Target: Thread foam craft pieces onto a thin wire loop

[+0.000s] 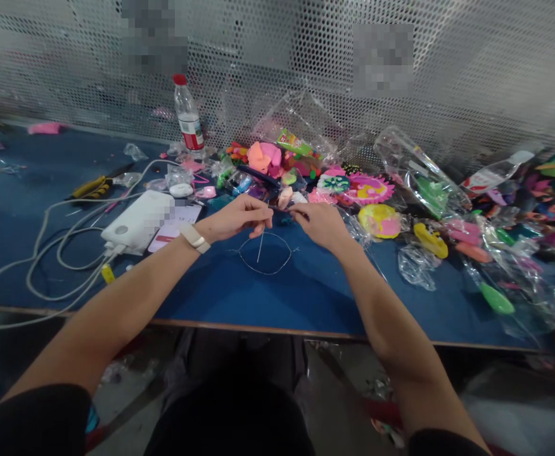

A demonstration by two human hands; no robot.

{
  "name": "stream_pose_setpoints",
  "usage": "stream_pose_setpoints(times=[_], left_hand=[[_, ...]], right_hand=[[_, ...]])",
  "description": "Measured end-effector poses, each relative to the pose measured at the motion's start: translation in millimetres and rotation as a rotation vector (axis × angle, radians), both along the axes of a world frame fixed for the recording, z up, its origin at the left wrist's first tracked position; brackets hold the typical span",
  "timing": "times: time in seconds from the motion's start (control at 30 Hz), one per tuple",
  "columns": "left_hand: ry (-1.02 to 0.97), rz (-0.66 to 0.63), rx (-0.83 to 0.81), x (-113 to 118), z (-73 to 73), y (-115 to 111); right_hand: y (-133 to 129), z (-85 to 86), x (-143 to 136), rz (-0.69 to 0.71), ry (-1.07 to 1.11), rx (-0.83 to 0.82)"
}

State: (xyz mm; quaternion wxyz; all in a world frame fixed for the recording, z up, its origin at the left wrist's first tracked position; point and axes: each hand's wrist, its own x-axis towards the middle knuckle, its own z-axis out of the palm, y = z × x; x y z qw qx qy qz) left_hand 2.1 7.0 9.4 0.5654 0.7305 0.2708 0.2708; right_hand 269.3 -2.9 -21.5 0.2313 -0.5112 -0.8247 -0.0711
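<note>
My left hand [240, 218], with a pale band on its wrist, is closed above the middle of the blue table [239, 304]. A thin white stick [260, 247] points down from its fingers. Just to the right, my right hand [320, 221] has its fingertips pinched together. Something thin and dark spans the small gap between the two hands, too small to name. Below them a round loop of thin wire [265, 273] lies on the table, with a twisted end at each side.
At the left are a white power bank [139, 221] with cables, a phone [175, 226] and yellow-handled pliers [92, 188]. A red-capped bottle [189, 120] stands behind. Colourful foam pieces [379, 220] and clear bags [417, 266] cover the back and right, before a perforated metal panel [277, 57].
</note>
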Motion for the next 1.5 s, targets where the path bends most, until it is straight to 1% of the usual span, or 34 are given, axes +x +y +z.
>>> stream_pose_setpoints(times=[0.07, 0.13, 0.23, 0.33, 0.4, 0.47, 0.6, 0.7, 0.8, 0.87, 0.93, 1.0, 1.07, 1.13, 1.23, 1.27, 1.3, 1.33, 1.37, 1.5], left_hand=[[0.060, -0.045, 0.002, -4, 7.2, -2], [0.146, -0.095, 0.010, -10, 12.7, -4], [0.224, -0.170, -0.017, -18, 15.2, -11], [0.259, -0.189, -0.010, -24, 13.6, -16], [0.272, -0.171, 0.001, -25, 12.7, -18], [0.263, -0.149, 0.002, -25, 11.9, -19], [0.220, -0.131, -0.001, -26, 9.1, -17], [0.191, -0.119, -0.002, -27, 6.5, -15], [0.159, -0.111, 0.023, -28, 4.3, -13], [0.152, -0.124, 0.048, -27, 3.4, -13], [0.140, -0.122, 0.084, -26, 3.9, -14], [0.093, -0.045, 0.152, -24, 5.8, -17], [0.038, 0.103, 0.277, -21, 8.0, -21], [0.018, 0.271, 0.432, -18, 8.5, -23], [-0.004, 0.532, 0.623, -18, 3.9, -21], [-0.019, 0.595, 0.656, -19, 1.5, -18], [-0.031, 0.625, 0.665, -20, -0.7, -16], [-0.033, 0.615, 0.651, -21, -2.6, -14], [-0.026, 0.573, 0.617, -21, -4.0, -12], [0.031, 0.326, 0.409, -22, -4.3, -10]], right_hand=[[1, -3.2, 6, 0.067, -0.083, -0.081], [2, -7.7, 10, 0.093, -0.143, -0.135], [1, -11.9, 15, 0.086, -0.193, -0.182], [-3, -9.3, 15, 0.031, -0.201, -0.162], [-6, -5.4, 8, 0.008, -0.168, -0.129], [-11, -2.3, -5, 0.031, -0.115, -0.137], [-20, -2.2, -35, 0.104, -0.097, -0.244], [-24, -4.6, -50, 0.070, -0.104, -0.315], [-26, -6.9, -55, 0.039, -0.118, -0.341], [-27, -7.6, -54, 0.051, -0.131, -0.319], [-26, -6.7, -51, 0.055, -0.096, -0.281], [-25, -3.7, -45, 0.025, 0.011, -0.234], [-22, 0.6, -39, -0.009, 0.166, -0.167], [-19, 5.0, -34, -0.014, 0.327, -0.079], [-17, 8.8, -31, -0.011, 0.515, 0.029], [-17, 9.1, -31, -0.013, 0.554, 0.047], [-18, 9.1, -32, -0.015, 0.582, 0.057], [-18, 8.8, -33, -0.016, 0.600, 0.063], [-19, 8.4, -35, -0.014, 0.609, 0.066], [-22, 7.8, -38, 0.019, 0.569, 0.116]])
